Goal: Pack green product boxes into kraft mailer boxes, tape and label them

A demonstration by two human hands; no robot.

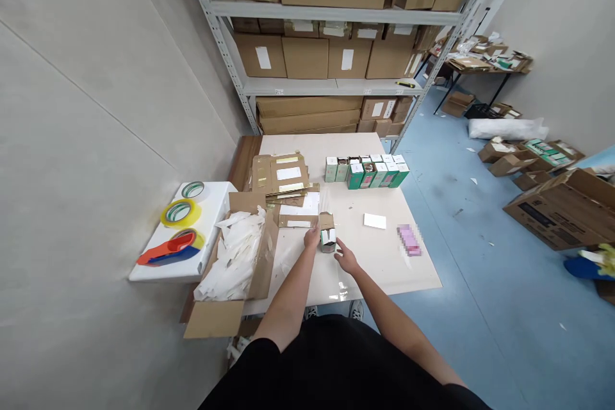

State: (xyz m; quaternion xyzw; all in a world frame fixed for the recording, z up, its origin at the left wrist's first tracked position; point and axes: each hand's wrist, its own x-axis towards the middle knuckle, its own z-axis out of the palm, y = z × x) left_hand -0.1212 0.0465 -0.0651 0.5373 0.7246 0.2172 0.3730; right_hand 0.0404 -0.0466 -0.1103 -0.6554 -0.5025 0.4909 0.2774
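A small white-and-green carton (328, 242) stands near the front of the table, its brown cardboard flap (327, 221) raised at the back. My left hand (312, 238) grips the carton's left side, with the fingertips partly hidden. At the right side, my right hand (346, 257) has its fingers apart, close to the carton's lower edge. What lies inside the carton is too small to make out.
Green and white small boxes (368, 174) stand in rows behind. Flattened cardboard (283, 173) lies left of them. A white box (375, 221) and pink pixelated notes (409, 240) are rightward. An open carton of white paper (240, 253) and tape rolls (180, 213) sit left.
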